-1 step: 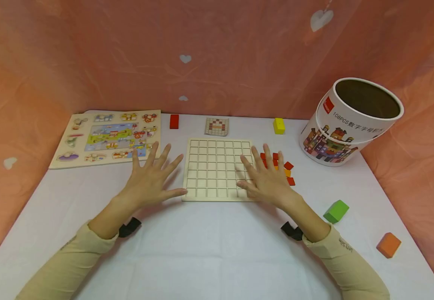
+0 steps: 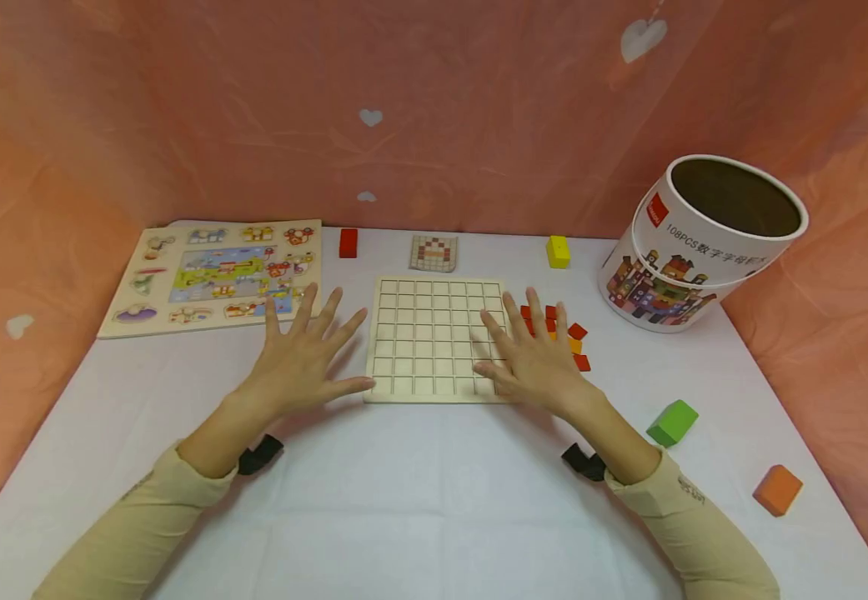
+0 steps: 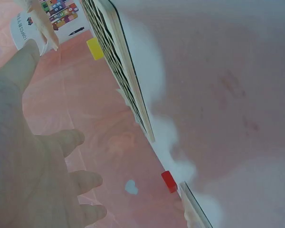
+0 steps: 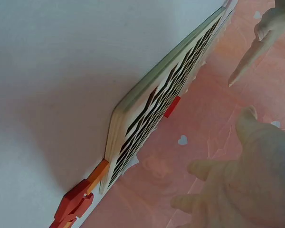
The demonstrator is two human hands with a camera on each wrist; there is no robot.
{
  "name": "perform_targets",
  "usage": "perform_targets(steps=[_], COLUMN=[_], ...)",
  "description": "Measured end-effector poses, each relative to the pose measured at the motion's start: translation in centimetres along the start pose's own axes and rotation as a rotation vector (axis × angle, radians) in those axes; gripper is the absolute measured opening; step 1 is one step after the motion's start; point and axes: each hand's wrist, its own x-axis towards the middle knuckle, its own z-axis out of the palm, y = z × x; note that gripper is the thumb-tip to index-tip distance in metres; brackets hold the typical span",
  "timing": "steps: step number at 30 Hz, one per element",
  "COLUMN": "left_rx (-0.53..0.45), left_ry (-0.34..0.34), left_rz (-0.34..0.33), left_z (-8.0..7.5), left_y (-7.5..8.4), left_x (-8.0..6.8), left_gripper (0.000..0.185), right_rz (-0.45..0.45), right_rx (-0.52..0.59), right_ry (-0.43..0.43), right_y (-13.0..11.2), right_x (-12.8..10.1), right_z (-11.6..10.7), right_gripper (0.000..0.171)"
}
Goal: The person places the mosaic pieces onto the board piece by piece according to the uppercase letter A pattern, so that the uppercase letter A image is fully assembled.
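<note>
Pale wood, ruled into small square cells, makes up the grid board lying flat at the middle of the white table. The left hand hovers just beside its left edge, fingers spread and straight, grasping nothing; the thumb tip reaches close to the board's near-left corner. The right hand is spread flat too, released, its fingers lying over the board's right edge and its thumb over the near-right cells. Just right of the board, partly hidden by that hand, sits a cluster of small red and orange tiles. Behind the board lie a small pattern card, a red block and a yellow block. To the far left rests a wooden peg puzzle; to the right a tilted open cardboard tub. Nearer the right edge lie a green block and an orange block.
</note>
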Motion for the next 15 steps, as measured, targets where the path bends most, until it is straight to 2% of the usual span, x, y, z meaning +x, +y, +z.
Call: perform_targets(steps=[3, 6, 9, 12, 15], left_rx=[-0.01, -0.068, -0.191, -0.332, -0.421], left_ry=[-0.001, -0.003, -0.015, -0.07, -0.113], left_rz=[0.01, 0.051, 0.106, 0.145, 0.173], left_z=[0.2, 0.8, 1.4, 1.9, 2.3], left_y=[0.0, -0.1, -0.5, -0.9, -1.3], left_x=[0.2, 0.5, 0.9, 1.4, 1.9], left_gripper=[0.095, 0.09, 0.087, 0.083, 0.076], right_rz=[0.016, 0.06, 0.107, 0.16, 0.233], right_rx=[0.041, 0.145, 0.284, 0.438, 0.566], right_ry=[-0.014, -0.029, -0.017, -0.019, -0.026], right_y=[0.5, 2.2, 5.0, 8.1, 10.6], right_x=[0.1, 0.3, 0.7, 0.9, 0.8], right_z=[-0.1, -0.4, -0.6, -0.8, -0.7], right_gripper=[0.077, 0.074, 0.067, 0.054, 0.042])
